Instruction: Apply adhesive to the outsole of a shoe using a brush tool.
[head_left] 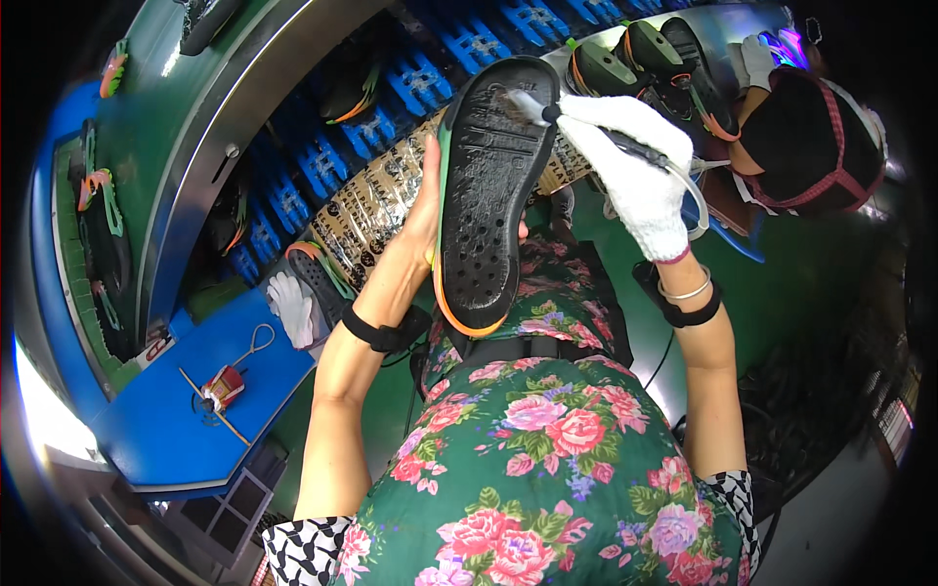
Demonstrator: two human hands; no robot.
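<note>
Fingers [575, 107] of the gloved right hand [640, 146] pinch a brush [528, 106] at the black shoe sole [491, 186], held up beyond the right edge of the blue bench [156, 439]; should the left hand's clasp [424, 210] slacken, it could tilt, skidding the bristles onto its orange rim [477, 330].

Blue tabletop [161, 435] carries small red object [225, 387] near middle, wire loop [272, 336] beside it, white glove [290, 305] at far right corner.
</note>
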